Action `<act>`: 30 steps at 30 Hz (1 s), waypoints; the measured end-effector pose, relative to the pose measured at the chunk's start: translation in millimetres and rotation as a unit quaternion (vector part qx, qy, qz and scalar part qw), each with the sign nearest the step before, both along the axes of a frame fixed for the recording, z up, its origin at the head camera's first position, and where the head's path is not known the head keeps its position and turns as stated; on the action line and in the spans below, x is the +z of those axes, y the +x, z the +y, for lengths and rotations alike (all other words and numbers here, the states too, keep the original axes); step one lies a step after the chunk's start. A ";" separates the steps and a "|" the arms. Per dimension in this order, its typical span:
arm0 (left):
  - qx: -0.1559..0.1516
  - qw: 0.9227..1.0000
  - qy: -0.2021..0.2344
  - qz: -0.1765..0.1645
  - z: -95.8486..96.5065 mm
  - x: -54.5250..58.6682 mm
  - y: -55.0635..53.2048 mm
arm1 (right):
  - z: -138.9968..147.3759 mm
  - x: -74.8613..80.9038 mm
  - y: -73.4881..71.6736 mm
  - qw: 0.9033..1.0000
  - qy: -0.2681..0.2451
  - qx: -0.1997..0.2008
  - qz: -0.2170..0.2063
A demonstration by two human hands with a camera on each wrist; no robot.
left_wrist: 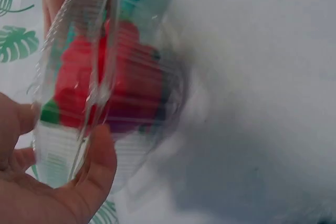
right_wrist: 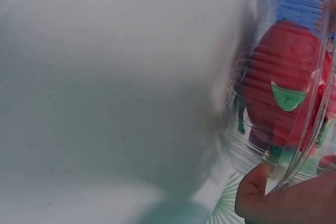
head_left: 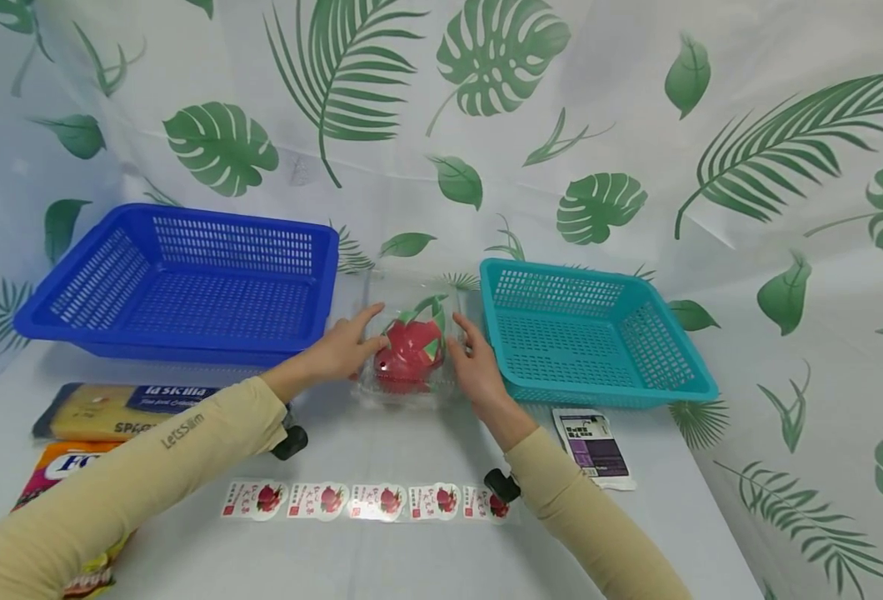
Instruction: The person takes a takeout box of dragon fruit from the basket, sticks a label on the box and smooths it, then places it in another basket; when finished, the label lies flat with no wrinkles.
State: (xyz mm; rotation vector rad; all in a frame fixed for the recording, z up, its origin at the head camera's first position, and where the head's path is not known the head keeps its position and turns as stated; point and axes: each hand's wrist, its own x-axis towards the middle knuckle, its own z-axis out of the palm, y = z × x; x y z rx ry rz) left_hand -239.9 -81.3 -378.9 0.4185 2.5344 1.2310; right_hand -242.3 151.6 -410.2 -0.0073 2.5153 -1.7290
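Note:
A clear plastic clamshell box (head_left: pixel 392 292) stands at the middle of the table in the head view, with red dragon fruit (head_left: pixel 407 354) with green tips inside. My left hand (head_left: pixel 340 346) holds the box's left side, its thumb on one face; in the left wrist view that thumb (left_wrist: pixel 100 153) presses near the seam of the two halves, fingers on the other face. On the right side, my right hand (head_left: pixel 479 367) grips the rim, and the right wrist view shows a digit (right_wrist: pixel 254 187) against the lower edge. The two halves lie together along the seam.
A blue basket (head_left: pixel 187 342) stands left of the box and a teal basket (head_left: pixel 606 392) right. Spaghetti (head_left: pixel 89 412) and a colourful snack bag (head_left: pixel 52 467) lie at left, a white-purple packet (head_left: pixel 595 450) at right. A strip of fruit labels (head_left: pixel 377 502) lies in front.

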 end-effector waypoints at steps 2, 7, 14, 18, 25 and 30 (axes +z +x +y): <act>0.016 1.000 -0.003 0.003 1.3 -2.1 0.0 | -0.1 0.0 0.4 1.000 0.003 0.000 0.001; 0.041 0.999 0.007 -0.004 2.8 -5.8 -0.8 | -0.7 0.0 0.3 1.000 0.009 0.000 -0.002; 0.065 0.998 0.021 0.004 5.9 -15.2 0.0 | 1.7 -2.5 0.0 1.000 0.017 -0.001 -0.021; 0.082 0.996 0.028 0.006 5.6 -19.1 3.4 | 3.9 -4.7 1.6 0.999 0.017 0.019 -0.021; 0.089 0.994 0.059 0.004 -0.8 -23.0 14.4 | 11.1 -10.0 11.3 0.998 0.011 0.056 -0.015; 0.078 0.992 0.104 0.002 -3.5 -23.5 27.5 | 17.6 -8.0 24.1 0.998 0.002 0.062 -0.013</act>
